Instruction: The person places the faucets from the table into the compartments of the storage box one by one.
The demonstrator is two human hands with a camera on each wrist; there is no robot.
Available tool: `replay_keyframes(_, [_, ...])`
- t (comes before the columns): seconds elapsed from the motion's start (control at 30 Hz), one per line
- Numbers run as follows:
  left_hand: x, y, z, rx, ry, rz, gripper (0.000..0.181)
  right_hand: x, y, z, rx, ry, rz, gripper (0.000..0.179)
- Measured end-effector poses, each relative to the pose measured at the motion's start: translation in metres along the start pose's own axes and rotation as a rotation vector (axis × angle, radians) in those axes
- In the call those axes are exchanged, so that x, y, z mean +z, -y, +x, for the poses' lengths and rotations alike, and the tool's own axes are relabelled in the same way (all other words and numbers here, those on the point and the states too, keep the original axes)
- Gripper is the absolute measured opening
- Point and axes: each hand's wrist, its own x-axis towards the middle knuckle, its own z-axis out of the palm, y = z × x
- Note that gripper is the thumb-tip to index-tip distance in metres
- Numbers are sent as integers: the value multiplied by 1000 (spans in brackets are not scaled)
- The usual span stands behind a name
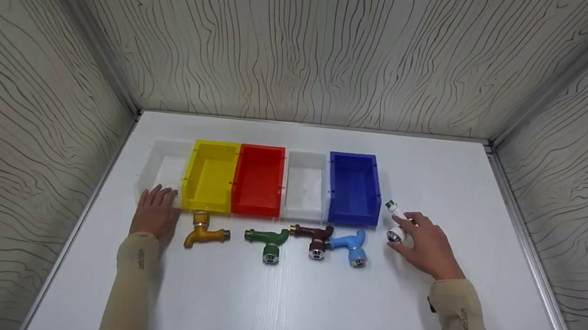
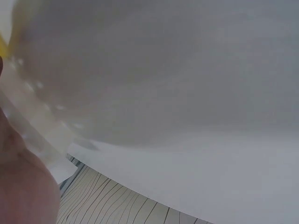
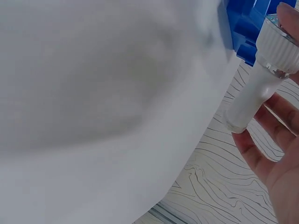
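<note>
At the right, my right hand pinches a white tap between thumb and fingers, to the right of the blue bin. The right wrist view shows the tap's ribbed white knob and smooth spout close up. My left hand rests at the front of the leftmost white bin, its fingers extended over the front edge. In the left wrist view only part of that hand shows. A yellow tap, green tap, dark red tap and light blue tap lie in front of the bins.
Right of the leftmost bin, a yellow bin, red bin, second white bin and blue bin stand in a row. The white table is bounded by wood-patterned walls at the back and sides.
</note>
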Motion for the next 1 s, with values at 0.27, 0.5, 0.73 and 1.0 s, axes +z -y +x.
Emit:
replay_keyframes(0.27, [5,6,6,1,3,-2,51,-8,15,14,28,-53,20,68])
replay_keyframes(0.5, [3,3,2,7,9,-29,51,-7,25,25,32,-93,19,68])
replay_keyframes(0.73, [5,4,2,-2,11,-62,51,-8,33,42,-3,-117,23,67])
replay_keyframes(1.0, [11,8,3,20,-50,-53,51,-9,49,67,-29,-100,11,69])
